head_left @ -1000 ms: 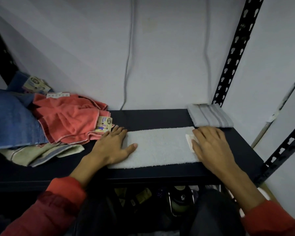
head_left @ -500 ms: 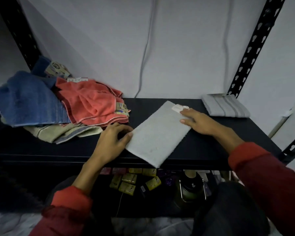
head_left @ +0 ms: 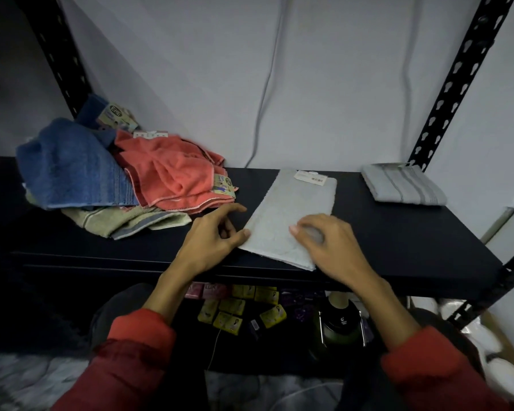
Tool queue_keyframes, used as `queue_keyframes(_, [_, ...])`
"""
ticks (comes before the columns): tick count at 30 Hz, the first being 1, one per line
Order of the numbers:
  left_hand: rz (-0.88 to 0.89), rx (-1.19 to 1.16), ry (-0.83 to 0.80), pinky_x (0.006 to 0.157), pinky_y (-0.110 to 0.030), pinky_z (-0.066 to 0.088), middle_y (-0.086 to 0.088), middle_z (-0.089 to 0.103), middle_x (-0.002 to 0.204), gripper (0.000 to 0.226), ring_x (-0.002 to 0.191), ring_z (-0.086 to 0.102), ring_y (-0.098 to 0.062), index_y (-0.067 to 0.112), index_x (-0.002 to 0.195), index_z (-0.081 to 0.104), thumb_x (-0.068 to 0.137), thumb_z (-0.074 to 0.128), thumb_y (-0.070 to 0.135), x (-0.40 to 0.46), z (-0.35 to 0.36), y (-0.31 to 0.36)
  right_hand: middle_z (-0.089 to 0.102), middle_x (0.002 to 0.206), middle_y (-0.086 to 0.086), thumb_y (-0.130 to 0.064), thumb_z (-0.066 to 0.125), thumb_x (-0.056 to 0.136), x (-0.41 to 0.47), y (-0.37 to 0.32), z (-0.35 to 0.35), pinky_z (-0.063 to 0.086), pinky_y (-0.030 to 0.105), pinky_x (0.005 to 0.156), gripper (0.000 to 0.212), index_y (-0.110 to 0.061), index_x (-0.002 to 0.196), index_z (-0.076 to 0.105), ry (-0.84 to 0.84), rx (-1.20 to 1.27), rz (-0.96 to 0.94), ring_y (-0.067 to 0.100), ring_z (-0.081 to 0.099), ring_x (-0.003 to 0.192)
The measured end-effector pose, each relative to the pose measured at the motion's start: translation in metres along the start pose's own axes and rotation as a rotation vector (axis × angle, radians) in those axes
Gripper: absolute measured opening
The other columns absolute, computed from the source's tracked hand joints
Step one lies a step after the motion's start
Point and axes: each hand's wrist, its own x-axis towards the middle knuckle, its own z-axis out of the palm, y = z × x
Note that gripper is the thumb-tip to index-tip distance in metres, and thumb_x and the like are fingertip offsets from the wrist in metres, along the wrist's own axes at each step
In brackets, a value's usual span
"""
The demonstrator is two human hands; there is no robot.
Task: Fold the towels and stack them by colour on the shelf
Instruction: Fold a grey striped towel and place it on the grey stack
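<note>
Pale grey terry towel strip (head_left: 291,215) lies diagonally mid-shelf on the black metal shelf board (head_left: 398,232), crumpled blue, coral and beige towel heap (head_left: 125,179) far left, folded grey striped towel (head_left: 404,186) far right.

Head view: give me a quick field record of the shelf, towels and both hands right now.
shelf: black, holds all towels
grey towel: folded strip, lying diagonally at the centre, paper label at its far end
left hand: thumb touches the strip's near-left edge
right hand: over the strip's near end, blurred
striped grey towel: folded, back right
unfolded pile: blue towel, coral towel, beige towel, left
</note>
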Motion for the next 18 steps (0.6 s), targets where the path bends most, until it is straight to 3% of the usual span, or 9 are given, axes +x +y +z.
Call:
queue_keyframes(2, [-0.001,0.001,-0.005,0.073,-0.035,0.054,0.006,0.068,0.072,0.033,0.069,0.062,-0.009,0.038,0.118,0.065,0.087,0.077,0.036,0.0,0.0,0.001,0.063,0.133,-0.007,-0.067,0.052,0.089,-0.018,0.001,0.003,0.039,0.045,0.111,0.055,-0.026,0.12,0.069,-0.057,-0.062,-0.045,0.011,0.054,0.128])
queue_keyframes(5, [0.008,-0.001,-0.006,0.073,-0.039,0.055,0.007,0.067,0.071,0.028,0.069,0.063,-0.009,0.038,0.113,0.068,0.087,0.078,0.04,-0.005,0.0,0.001,0.054,0.147,-0.004,-0.058,0.062,0.089,-0.022,0.003,-0.003,0.034,0.04,0.117,0.051,-0.025,0.128,0.067,-0.076,-0.009,0.018,0.009,0.041,0.141])
queue_keyframes(10, [0.044,-0.063,-0.032,0.075,-0.039,0.055,0.006,0.067,0.073,0.02,0.074,0.065,-0.012,0.038,0.107,0.072,0.089,0.076,0.044,-0.014,-0.003,0.003,0.06,0.136,-0.009,-0.052,0.066,0.09,-0.035,-0.002,-0.004,0.034,0.039,0.114,0.042,-0.024,0.12,0.071,0.094,-0.015,-0.037,0.007,0.047,0.133])
queue_keyframes(14, [0.134,-0.099,-0.135,0.081,-0.032,0.05,0.012,0.072,0.083,0.023,0.089,0.062,-0.014,0.035,0.099,0.076,0.08,0.08,0.047,-0.025,-0.009,0.006,0.06,0.131,-0.02,-0.059,0.073,0.08,-0.062,-0.003,-0.011,0.033,0.021,0.112,0.054,-0.027,0.123,0.069,0.042,0.132,-0.043,0.0,0.048,0.131])
queue_keyframes(16, [0.15,-0.069,-0.154,0.081,-0.031,0.048,0.014,0.07,0.084,0.03,0.091,0.059,-0.014,0.036,0.101,0.076,0.074,0.085,0.045,-0.027,-0.009,0.006,0.057,0.138,-0.017,-0.048,0.08,0.077,-0.071,0.001,-0.008,0.035,0.028,0.114,0.058,-0.024,0.128,0.067,-0.004,0.103,-0.079,0.002,0.045,0.137])
queue_keyframes(18, [0.162,-0.047,-0.16,0.082,-0.033,0.048,0.014,0.066,0.085,0.033,0.091,0.057,-0.012,0.037,0.103,0.075,0.074,0.086,0.043,-0.026,-0.009,0.004,0.058,0.139,-0.011,-0.032,0.077,0.082,-0.076,0.006,-0.005,0.042,0.04,0.112,0.048,-0.02,0.127,0.068,0.04,0.068,-0.12,0.006,0.047,0.137])
